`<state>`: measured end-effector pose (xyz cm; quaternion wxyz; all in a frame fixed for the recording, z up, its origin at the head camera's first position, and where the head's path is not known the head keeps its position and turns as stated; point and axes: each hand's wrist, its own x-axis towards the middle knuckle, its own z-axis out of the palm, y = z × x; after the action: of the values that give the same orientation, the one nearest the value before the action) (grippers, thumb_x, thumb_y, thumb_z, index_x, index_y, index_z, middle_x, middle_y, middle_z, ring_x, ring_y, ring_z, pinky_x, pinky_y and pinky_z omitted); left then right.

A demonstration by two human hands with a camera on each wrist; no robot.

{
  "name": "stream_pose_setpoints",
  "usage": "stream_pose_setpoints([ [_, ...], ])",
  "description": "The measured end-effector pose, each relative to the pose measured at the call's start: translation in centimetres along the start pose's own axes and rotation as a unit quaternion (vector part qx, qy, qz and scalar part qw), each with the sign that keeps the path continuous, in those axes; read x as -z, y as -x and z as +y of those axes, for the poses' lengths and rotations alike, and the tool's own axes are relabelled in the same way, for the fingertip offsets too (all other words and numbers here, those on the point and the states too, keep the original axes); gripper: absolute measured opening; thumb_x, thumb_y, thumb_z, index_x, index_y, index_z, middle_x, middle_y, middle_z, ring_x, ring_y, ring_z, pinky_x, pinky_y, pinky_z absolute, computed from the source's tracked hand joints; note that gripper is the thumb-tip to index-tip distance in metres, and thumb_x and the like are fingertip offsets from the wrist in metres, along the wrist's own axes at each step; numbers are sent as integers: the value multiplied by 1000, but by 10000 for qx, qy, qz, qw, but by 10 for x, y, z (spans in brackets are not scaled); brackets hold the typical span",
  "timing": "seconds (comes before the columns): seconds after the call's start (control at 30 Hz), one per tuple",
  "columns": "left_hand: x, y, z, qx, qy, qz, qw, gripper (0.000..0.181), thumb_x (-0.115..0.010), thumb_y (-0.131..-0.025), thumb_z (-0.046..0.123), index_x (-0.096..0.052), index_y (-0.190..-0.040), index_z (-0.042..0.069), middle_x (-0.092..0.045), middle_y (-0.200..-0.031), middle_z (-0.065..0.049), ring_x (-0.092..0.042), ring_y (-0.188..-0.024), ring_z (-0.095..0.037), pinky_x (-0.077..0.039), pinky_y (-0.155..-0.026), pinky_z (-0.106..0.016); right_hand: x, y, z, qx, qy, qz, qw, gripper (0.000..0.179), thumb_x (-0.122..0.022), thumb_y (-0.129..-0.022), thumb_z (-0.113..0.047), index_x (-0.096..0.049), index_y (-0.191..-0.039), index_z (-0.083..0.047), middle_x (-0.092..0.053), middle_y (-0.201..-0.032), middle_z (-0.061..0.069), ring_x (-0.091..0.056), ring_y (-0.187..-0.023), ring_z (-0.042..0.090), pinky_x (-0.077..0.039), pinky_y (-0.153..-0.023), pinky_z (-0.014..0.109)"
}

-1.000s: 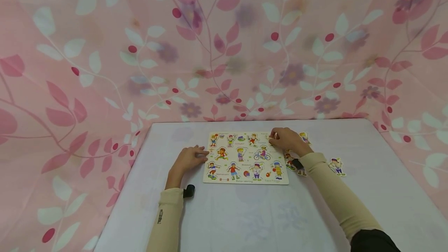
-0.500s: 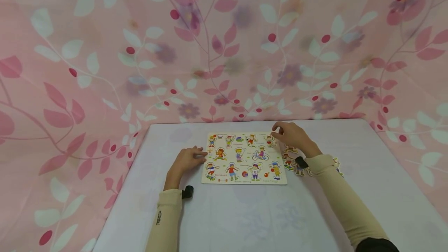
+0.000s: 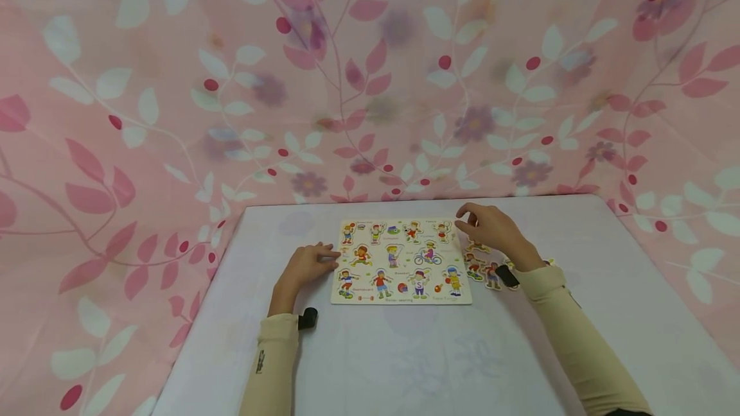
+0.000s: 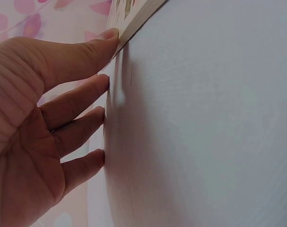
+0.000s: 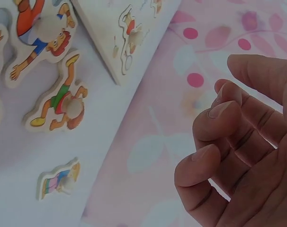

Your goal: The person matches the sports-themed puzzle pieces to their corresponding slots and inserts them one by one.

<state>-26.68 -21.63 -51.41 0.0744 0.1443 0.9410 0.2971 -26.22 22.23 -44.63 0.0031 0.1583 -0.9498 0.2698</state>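
Note:
A cream peg puzzle board (image 3: 377, 263) lies on the table, filled with rows of sports figures. My left hand (image 3: 306, 268) rests at its left edge; in the left wrist view the thumb (image 4: 98, 49) touches the board's side, and the other fingertips stand on the cloth. Just off the far right corner hovers my right hand (image 3: 491, 230), loosely curled around nothing. A tennis figure (image 3: 442, 232) sits in that corner. Loose figure pieces (image 3: 474, 266) lie beside the board, partly under the right wrist. The right wrist view shows a running figure (image 5: 63, 105) with a round knob.
A small piece (image 5: 51, 186) lies apart from the others near the table's edge. White cloth (image 3: 405, 364) covers the table. Behind it hangs a pink floral curtain (image 3: 370, 82). Both wrists carry small black cameras (image 3: 308, 318).
My right hand has let go of the tennis figure at the far right corner and drawn back to the right, uncovering it. My left hand stays at the board's edge.

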Motion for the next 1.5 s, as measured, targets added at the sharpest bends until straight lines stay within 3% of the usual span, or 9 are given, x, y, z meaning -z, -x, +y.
stream_pose_setpoints([
  [0.4, -1, 1, -1, -166, -80, 127, 9998, 28, -78, -86, 24, -77, -113, 17, -63, -131, -8, -45, -134, -35, -31, -111, -53, -9, 11, 34, -234, -30, 8, 9997, 24, -68, -94, -23, -66, -110, -5, -59, -73, 0, -50, -56, 15, -41, -51, 32],
  [0.63, -2, 0, -3, -102, -69, 119, 9999, 28, -78, -85, 25, -77, -113, 17, -63, -131, -7, -45, -134, -34, -31, -112, -52, -15, 15, 51, -448, -16, -147, 9989, 24, -67, -95, -23, -66, -110, -4, -59, -75, 2, -50, -58, 17, -41, -51, 33],
  [1.1, -3, 0, -3, -154, -70, 123, 9998, 28, -78, -85, 25, -77, -112, 18, -63, -130, -6, -46, -134, -34, -31, -111, -52, -25, 16, 71, -1009, 38, -636, 9929, 23, -68, -94, -29, -66, -105, -9, -60, -82, 3, -52, -64, 18, -42, -53, 32],
  [1.37, -2, 0, -2, -117, -56, 73, 9999, 28, -77, -86, 25, -77, -113, 17, -63, -131, -7, -45, -135, -33, -29, -113, -51, -28, 18, 73, -813, 102, -644, 9946, 21, -69, -93, -27, -65, -101, -8, -60, -79, 1, -52, -62, 17, -42, -53, 33],
  [1.5, -1, -1, -2, -120, -63, 44, 9999, 29, -77, -86, 25, -77, -114, 17, -63, -131, -7, -44, -135, -34, -28, -113, -52, -27, 18, 72, -935, 156, -600, 9937, 22, -68, -93, -29, -64, -102, -9, -59, -79, 2, -52, -64, 18, -42, -54, 33],
])
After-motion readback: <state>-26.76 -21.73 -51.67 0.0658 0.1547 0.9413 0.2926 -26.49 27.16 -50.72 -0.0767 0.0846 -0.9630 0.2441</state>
